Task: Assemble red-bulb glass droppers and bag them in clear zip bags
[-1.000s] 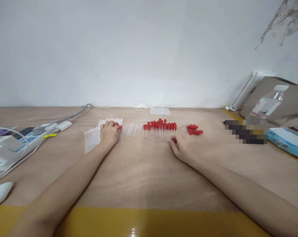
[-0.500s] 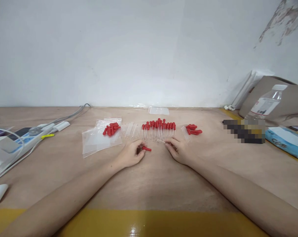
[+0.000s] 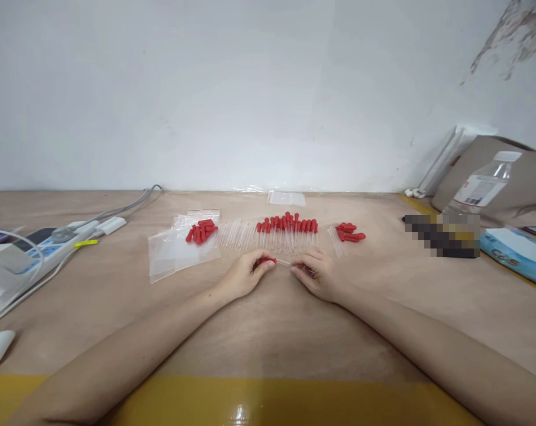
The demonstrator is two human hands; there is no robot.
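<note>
My left hand [image 3: 244, 277] pinches a small red rubber bulb [image 3: 267, 260] just above the wooden table [image 3: 268, 331]. My right hand [image 3: 317, 273] pinches a thin clear glass tube [image 3: 284, 262], whose end meets the bulb between the two hands. Behind the hands lies a row of finished droppers with red bulbs [image 3: 288, 232]. To its left are several bare clear tubes [image 3: 236, 235] and a small pile of loose red bulbs [image 3: 201, 230] on a clear plastic bag [image 3: 174, 253]. A few more red bulbs [image 3: 350, 232] lie to the right.
A power strip with cables [image 3: 68, 239] and white objects sit at the left. A plastic bottle [image 3: 481, 186], a cardboard box [image 3: 516, 177] and a blue pack [image 3: 516, 254] stand at the right. A yellow tape strip [image 3: 268, 402] runs along the near table edge.
My left hand left the bulb pile with one red bulb and came to the middle. My right hand picked up a tube, and bulb and tube now meet.
</note>
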